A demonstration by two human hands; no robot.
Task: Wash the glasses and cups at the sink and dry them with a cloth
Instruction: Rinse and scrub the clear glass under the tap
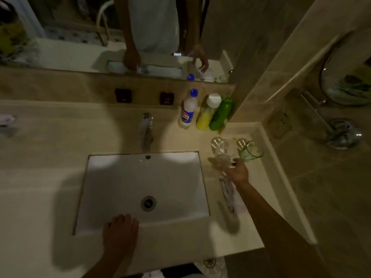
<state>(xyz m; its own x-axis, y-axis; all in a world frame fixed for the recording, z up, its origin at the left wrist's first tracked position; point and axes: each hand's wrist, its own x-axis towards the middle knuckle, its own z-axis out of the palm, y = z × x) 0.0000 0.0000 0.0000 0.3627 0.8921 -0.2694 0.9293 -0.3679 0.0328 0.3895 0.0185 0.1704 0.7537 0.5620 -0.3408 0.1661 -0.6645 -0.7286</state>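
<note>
Right hand is on the clear glass at the counter's far-right corner, fingers curled round its base. The sink lies to its left. Left hand rests on the sink's near rim, fingers loose, holding nothing. Green cup waits just beside the glass.

Single view only, from a wide-angle camera worn on the person's head. It looks forward and steeply down onto the sink set in the worktop, at close range, with both forearms entering from the bottom edge. The mirror runs along the top edge, and the side wall bends at the right margin. No second view overlaps.
</note>
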